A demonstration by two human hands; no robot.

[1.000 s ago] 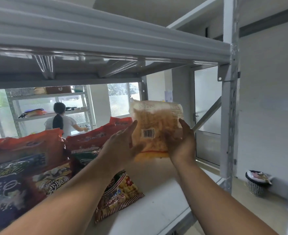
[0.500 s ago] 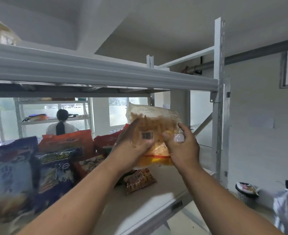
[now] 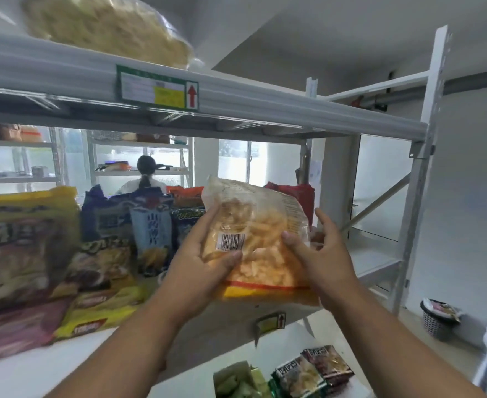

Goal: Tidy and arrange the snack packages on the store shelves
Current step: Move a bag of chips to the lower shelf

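Note:
I hold a clear snack bag [image 3: 261, 225] of pale orange puffs, with a barcode sticker and a yellow-red bottom band, in front of the middle shelf [image 3: 116, 343]. My left hand [image 3: 199, 262] grips its left side, thumb over the front near the barcode. My right hand [image 3: 320, 254] pinches the right side with thumb and fingers. Several colourful snack bags [image 3: 35, 242] stand and lie on the middle shelf to the left. A large clear bag of yellow snacks [image 3: 107, 27] lies on the top shelf [image 3: 265, 101].
The rack's grey upright post [image 3: 420, 173] stands at the right. Small snack packs [image 3: 311, 372] sit on a lower shelf below. A waste basket [image 3: 437, 320] stands on the floor at right. A person [image 3: 144, 179] stands behind the rack at another shelf unit.
The view has tilted up and pulled back, showing the top shelf and lower shelf. The bag has tilted to the left in my hands, and my left thumb now lies below the barcode.

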